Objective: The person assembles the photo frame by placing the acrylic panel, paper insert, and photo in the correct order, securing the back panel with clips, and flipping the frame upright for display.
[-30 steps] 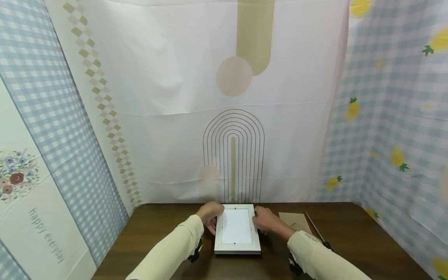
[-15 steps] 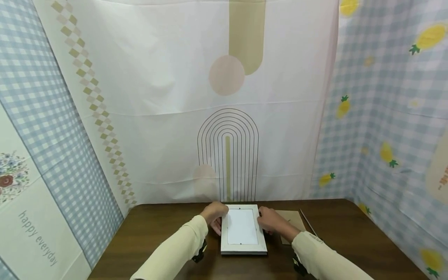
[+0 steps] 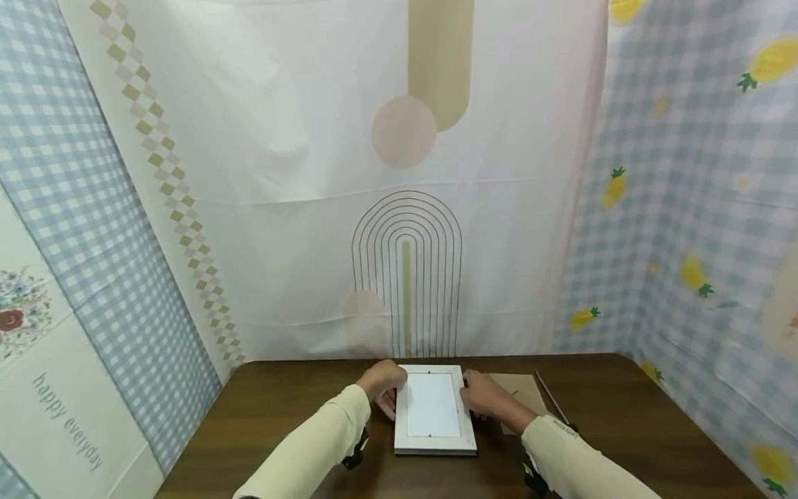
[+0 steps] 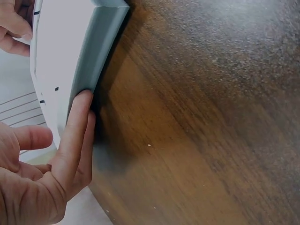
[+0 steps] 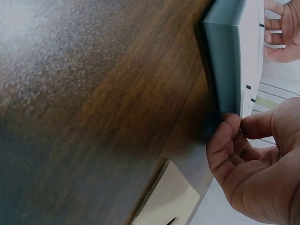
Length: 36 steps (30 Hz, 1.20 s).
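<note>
A white picture frame [image 3: 430, 442] lies on the dark wooden table, with a plain white panel [image 3: 433, 405] inside its border. Small black tabs show along the panel's edge. My left hand [image 3: 383, 383] holds the upper left side, thumb near the top face. In the left wrist view its long fingers [image 4: 77, 124] lie against the frame's side wall. Opposite, my right hand [image 3: 489, 395] holds the upper right side. The right wrist view shows curled fingers [image 5: 219, 144] at the side wall and the thumb by the top edge.
A flat brown board [image 3: 520, 389] with a small dark mark lies right of the frame, partly behind my right arm. Beside it rests a thin rod [image 3: 551, 397] with a black end. The wooden table [image 3: 280, 409] meets a hanging cloth [image 3: 299, 277] at the back.
The view has turned slightly to the right and back a little. Both hands have stayed on the frame's sides, and the frame shows little movement of its own.
</note>
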Tool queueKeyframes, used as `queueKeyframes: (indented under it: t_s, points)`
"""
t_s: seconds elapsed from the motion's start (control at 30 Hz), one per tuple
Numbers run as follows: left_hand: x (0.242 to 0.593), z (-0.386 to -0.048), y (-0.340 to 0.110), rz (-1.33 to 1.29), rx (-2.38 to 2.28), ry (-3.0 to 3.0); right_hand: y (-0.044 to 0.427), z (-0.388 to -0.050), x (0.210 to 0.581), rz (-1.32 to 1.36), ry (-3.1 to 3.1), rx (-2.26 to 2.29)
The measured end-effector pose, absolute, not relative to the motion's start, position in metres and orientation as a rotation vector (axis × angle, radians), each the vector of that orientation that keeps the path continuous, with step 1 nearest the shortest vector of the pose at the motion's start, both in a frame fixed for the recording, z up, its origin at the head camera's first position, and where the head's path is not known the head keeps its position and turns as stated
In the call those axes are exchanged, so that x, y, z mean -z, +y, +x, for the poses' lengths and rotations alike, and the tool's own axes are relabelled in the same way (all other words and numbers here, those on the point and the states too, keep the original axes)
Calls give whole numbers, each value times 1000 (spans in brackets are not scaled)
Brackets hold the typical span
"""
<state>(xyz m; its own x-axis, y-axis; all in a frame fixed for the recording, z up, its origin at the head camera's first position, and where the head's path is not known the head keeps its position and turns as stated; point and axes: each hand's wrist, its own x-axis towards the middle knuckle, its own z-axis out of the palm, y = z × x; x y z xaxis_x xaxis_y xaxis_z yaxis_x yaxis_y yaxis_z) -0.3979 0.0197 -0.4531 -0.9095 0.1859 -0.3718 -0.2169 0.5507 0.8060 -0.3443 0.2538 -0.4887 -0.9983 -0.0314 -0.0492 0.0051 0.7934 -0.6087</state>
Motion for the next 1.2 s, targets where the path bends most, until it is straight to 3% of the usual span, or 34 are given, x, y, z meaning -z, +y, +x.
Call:
queueKeyframes:
  t_s: [1.0,1.2]
  points:
    - [463,-401,13,-36,-1307,2374,272,-346,484,-31,2855,1013]
    - [460,-398,12,-29,-1326,2370,289,-356,496,-160,2917,975]
